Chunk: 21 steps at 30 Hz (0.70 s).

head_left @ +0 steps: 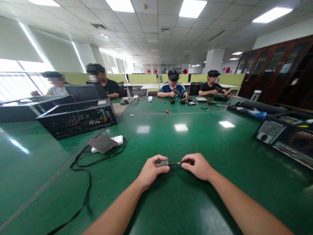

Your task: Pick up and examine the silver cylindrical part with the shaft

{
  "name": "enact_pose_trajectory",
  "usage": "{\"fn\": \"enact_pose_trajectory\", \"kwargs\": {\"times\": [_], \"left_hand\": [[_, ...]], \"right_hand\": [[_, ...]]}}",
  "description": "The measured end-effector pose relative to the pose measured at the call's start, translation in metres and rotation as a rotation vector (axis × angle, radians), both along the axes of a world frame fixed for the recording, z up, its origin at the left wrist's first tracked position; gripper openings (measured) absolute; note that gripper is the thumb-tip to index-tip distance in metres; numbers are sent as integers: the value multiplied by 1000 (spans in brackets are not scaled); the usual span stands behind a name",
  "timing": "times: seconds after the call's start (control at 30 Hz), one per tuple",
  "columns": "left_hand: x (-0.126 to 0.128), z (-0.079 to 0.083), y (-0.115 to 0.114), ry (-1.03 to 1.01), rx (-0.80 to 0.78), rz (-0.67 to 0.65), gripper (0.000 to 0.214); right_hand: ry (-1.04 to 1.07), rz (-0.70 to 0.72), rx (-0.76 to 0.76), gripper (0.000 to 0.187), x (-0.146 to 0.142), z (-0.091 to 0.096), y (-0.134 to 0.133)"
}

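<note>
Block (164, 163), clamped in your left hand (149, 171), and rod (174, 164), pinched by your right hand (200, 167); keep both in line.

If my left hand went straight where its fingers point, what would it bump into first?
Probably your right hand. Your left hand points toward it, along the thin dark rod stretching between them, though depth is hard to judge.

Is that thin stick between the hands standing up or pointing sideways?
Sideways: the thin stick runs nearly level across the picture, from the grey block in the left hand to the right hand.
</note>
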State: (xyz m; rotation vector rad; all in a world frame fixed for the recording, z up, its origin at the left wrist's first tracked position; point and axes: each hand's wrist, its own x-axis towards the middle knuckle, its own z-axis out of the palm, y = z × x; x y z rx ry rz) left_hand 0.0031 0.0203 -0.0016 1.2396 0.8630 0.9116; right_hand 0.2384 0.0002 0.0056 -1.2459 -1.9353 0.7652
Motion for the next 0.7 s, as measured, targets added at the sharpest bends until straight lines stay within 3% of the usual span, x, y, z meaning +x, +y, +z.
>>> {"fn": "enact_pose_trajectory", "kwargs": {"times": [0.13, 0.23, 0.37, 0.5, 0.6, 0.7], "left_hand": [[-1, -2, 1, 0, 11, -6, 41], [-2, -4, 2, 11, 26, -11, 40], [-1, -3, 3, 9, 19, -19, 41], [1, 3, -2, 21, 2, -28, 43], [-3, 9, -15, 53, -17, -42, 42], [-23, 15, -40, 101, -55, -140, 40]], "right_hand": [[-8, -5, 13, 17, 9, 2, 4], [24, -30, -30, 17, 32, -1, 14], [372, -231, -127, 21, 75, -17, 36], [615, -429, -79, 33, 102, -31, 48], [678, -456, -99, 43, 99, -30, 45], [666, -375, -170, 50, 74, -23, 36]]}}
